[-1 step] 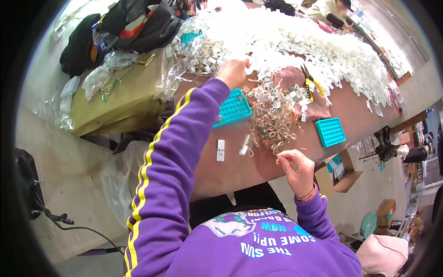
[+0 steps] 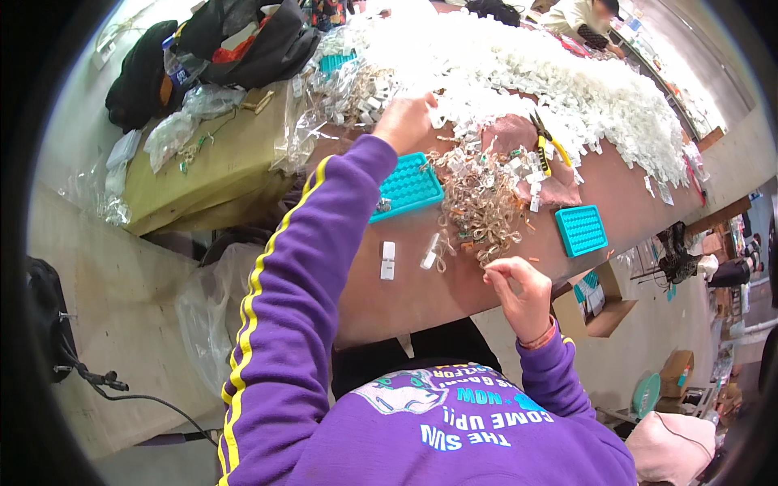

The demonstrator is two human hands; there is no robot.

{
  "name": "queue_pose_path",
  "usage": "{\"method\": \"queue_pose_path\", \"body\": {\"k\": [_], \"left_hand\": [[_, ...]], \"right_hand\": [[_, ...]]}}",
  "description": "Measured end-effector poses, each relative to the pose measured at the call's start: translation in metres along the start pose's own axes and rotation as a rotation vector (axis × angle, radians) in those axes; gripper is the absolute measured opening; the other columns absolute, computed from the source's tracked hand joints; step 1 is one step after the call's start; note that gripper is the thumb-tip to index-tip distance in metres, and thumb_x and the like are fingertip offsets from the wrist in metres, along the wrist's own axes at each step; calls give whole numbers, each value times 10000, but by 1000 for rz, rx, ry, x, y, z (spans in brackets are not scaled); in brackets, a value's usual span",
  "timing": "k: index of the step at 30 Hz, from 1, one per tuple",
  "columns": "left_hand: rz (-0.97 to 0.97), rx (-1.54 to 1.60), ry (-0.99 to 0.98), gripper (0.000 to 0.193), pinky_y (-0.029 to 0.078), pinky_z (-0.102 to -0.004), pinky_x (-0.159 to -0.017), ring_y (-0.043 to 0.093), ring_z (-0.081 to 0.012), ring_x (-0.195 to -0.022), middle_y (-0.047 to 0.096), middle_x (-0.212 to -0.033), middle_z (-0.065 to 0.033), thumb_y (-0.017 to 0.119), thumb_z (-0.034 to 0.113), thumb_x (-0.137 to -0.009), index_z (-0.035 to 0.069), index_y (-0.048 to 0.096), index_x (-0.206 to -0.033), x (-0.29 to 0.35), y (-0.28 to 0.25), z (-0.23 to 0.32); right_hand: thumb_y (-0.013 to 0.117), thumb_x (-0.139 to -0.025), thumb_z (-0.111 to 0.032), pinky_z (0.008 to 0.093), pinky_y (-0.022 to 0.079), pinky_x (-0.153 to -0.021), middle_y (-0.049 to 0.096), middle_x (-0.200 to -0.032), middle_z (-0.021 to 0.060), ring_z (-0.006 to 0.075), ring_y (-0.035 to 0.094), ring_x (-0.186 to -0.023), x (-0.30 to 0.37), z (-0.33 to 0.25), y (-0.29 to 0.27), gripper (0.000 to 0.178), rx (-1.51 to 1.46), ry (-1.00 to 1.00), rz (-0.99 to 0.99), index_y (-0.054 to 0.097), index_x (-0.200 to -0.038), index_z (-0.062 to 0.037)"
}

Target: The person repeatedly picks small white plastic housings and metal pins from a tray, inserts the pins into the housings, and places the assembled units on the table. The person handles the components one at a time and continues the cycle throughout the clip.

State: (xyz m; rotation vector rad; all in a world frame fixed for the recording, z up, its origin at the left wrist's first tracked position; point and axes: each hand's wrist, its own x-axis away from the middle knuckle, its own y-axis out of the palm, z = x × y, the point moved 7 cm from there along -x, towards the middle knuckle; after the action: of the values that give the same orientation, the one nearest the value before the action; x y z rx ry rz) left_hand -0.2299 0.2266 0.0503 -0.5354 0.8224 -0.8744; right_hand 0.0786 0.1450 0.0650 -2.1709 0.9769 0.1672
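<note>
My left hand reaches to the near edge of a heap of small white pieces, fingers drawn together; glare hides what lies between them. Below it sits a turquoise ridged tray, partly covered by my sleeve, with small metallic bits at its near corner. Thumb and forefinger of my right hand pinch just in front of a pile of beige cord loops; anything held there is too small to make out. A white two-part tag and a small clear-and-white piece lie left of the right hand.
Yellow-handled pliers rest on a pink cloth. A smaller turquoise tray sits to the right. Black bags and clear plastic stand far left. A co-worker sits at the far right. An open carton stands below the table's right edge.
My left hand has shifted slightly left and nearer, uncovering more of the large tray's contents. My right hand has risen a little toward the cord pile.
</note>
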Motion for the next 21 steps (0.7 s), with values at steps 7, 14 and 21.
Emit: {"method": "queue_pose_path", "body": {"k": [7,14,21], "left_hand": [[177,1566,-202,380,530,-316,-920,644,-279,-1026,620,-1067,-203,523,-23,-907,-128,443,-1264,105,-73,5],[288,1865,-525,500,485,-423,-1035,558,-391,-1146,515,-1209,-247,446,-123,-837,-103,338,-1325,206,-44,15],[256,1898,-553,131,490,-400,-988,597,-309,-1116,636,-1079,-164,528,36,-926,15,569,-1049,239,-21,35]], "right_hand": [[629,-833,-49,385,517,-687,638,-876,110,310,637,-798,-78,-14,26,87,273,-362,-124,636,-919,-57],[602,-770,-32,391,524,-724,600,-906,73,277,627,-867,-177,33,123,167,776,-619,-467,643,-913,-107],[562,-858,-61,305,518,-617,692,-932,86,170,664,-681,-204,33,65,170,350,-175,-260,673,-972,-122]]}}
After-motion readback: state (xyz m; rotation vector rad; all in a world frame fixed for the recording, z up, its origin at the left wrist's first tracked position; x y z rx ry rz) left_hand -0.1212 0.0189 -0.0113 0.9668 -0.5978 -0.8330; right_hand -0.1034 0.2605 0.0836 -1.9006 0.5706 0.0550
